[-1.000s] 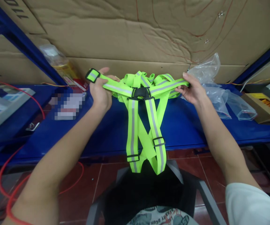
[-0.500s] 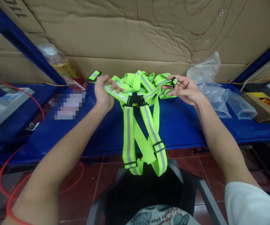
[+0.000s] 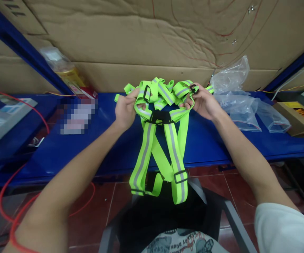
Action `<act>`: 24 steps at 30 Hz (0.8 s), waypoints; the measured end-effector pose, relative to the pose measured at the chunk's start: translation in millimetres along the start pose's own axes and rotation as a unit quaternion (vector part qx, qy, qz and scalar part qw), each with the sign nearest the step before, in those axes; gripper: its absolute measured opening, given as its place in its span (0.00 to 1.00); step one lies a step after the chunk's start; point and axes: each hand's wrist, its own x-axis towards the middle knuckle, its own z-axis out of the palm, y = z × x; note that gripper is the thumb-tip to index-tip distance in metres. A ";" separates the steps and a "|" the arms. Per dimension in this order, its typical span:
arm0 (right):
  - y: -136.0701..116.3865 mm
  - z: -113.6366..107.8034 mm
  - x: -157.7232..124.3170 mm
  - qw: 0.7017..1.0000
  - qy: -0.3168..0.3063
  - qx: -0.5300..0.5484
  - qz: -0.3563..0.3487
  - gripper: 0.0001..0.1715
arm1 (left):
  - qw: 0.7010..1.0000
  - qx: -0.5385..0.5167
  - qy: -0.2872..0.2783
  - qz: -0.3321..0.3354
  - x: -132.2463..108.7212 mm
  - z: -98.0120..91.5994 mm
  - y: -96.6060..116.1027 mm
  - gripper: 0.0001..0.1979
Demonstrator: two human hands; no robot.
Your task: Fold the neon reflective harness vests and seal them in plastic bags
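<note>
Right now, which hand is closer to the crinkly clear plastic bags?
The right hand. It grips the neon strap vest just left of the plastic bags, nearly touching them. The left hand holds the vest's other end, farther away.

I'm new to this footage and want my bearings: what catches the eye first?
The neon-yellow reflective strap vest at centre, bunched at its top between the left hand and right hand, its straps hanging past the blue table edge. Crumpled clear plastic bags lie at the right.
</note>
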 end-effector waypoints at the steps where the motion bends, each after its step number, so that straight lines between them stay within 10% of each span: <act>1: 1.3 3.5 -0.1 1.000 -0.008 0.012 0.005 0.19 | 1.000 0.023 -0.010 0.008 0.2 -1.5 -2.2 0.26; 5: 6.0 16.8 -3.0 0.998 -0.049 0.050 -0.002 0.10 | 0.989 0.126 -0.078 0.007 -6.5 0.0 2.2 0.15; 12: 14.8 29.5 -10.3 0.992 -0.106 0.063 0.040 0.20 | 0.975 0.019 -0.210 -0.073 -23.3 16.4 4.7 0.36; 24: 21.2 16.0 -8.5 0.958 -0.260 -0.117 0.002 0.18 | 0.966 0.039 -0.248 -0.069 -26.8 19.2 -11.2 0.41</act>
